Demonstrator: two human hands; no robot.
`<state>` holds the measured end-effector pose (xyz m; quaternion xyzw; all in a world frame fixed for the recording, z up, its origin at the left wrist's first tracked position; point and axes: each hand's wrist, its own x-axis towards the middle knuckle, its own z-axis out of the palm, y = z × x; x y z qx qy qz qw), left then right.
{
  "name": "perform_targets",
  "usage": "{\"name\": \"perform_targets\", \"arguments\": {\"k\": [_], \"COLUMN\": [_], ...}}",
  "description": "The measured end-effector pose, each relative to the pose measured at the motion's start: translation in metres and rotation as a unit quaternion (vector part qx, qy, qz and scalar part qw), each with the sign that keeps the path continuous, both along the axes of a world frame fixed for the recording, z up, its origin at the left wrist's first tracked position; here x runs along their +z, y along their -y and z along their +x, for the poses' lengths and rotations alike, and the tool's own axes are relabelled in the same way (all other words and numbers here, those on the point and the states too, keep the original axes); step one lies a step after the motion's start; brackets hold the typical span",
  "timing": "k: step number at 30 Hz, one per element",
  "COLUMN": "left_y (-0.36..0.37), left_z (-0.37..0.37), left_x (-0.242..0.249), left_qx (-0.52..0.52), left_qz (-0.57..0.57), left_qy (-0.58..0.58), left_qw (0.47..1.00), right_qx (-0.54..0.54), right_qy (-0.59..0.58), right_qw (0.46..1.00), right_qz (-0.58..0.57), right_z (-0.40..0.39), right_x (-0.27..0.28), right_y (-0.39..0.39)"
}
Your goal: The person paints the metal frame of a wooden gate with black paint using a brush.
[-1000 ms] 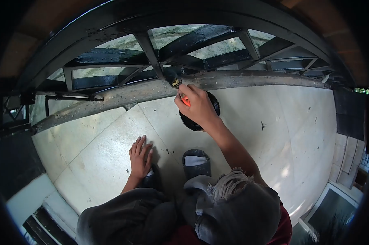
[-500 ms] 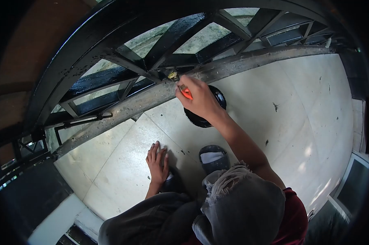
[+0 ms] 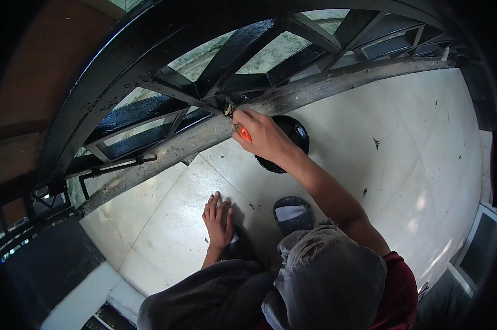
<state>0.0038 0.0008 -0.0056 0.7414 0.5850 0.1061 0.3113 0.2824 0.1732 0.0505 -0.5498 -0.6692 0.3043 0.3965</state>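
A paintbrush [image 3: 243, 132] with an orange handle is gripped in my right hand [image 3: 261, 135]. Its dark, yellowish bristles touch the lower bar of the black metal gate [image 3: 174, 88], where slanted bars meet just above the sill. Partly hidden under my right hand and forearm, a round black paint container [image 3: 295, 133] stands on the floor. My left hand [image 3: 218, 220] holds nothing; its fingers are spread over the pale tiles beside my foot.
A worn grey sill [image 3: 309, 91] runs along the foot of the gate. Dark specks dot the tiled floor [image 3: 336, 132]. My shoe [image 3: 293, 215] is planted below the container. A white-framed panel [image 3: 476, 236] stands at the right edge.
My right hand and the brush have moved slightly left and down along the gate's lower bar. The whole view has shifted a little. My left hand keeps its spread pose.
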Motion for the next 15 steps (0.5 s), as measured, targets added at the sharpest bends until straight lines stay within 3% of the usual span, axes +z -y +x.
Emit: {"name": "perform_targets", "arguments": {"k": [5, 7, 10, 15], "left_y": [0.0, 0.001, 0.001, 0.002], "left_z": [-0.001, -0.001, -0.001, -0.001], "left_x": [-0.001, -0.001, 0.0, 0.0], "left_qx": [0.001, 0.001, -0.003, 0.001], "left_qz": [-0.001, -0.001, 0.005, 0.002], "left_qy": [-0.005, -0.008, -0.004, 0.0], "left_qw": [1.0, 1.0, 1.0, 1.0], "right_qx": [-0.009, -0.1, -0.12, -0.147], "right_qy": [0.012, 0.071, 0.071, 0.065], "right_qw": [0.999, 0.99, 0.99, 0.984], "right_qz": [-0.029, 0.065, 0.018, 0.082], "right_z": [0.007, 0.01, 0.008, -0.006], "right_x": [0.008, 0.004, 0.013, 0.006], "right_y": [0.017, 0.018, 0.025, 0.02]}}
